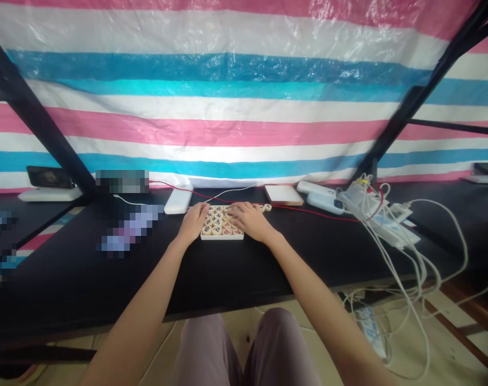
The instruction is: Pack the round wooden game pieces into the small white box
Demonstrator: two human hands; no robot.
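Note:
A shallow white box [222,237] of round xiangqi pieces [217,222] lies on the black table in front of me. The pieces sit in rows, with dark characters on most of them and red ones at the near right. My left hand [191,222] rests against the box's left side, its fingers stretched forward along the edge. Over the right part of the box lies my right hand [251,220], fingers spread across the pieces and covering some of them. A few loose pieces [267,207] lie just beyond my right hand.
A shallow white tray with a brown rim [284,195] lies behind the box. White power banks [178,199] and a light blue device [325,203] stand near the back. A red cable [308,212] crosses behind my hands. Tangled cables and power strips [383,220] fill the right.

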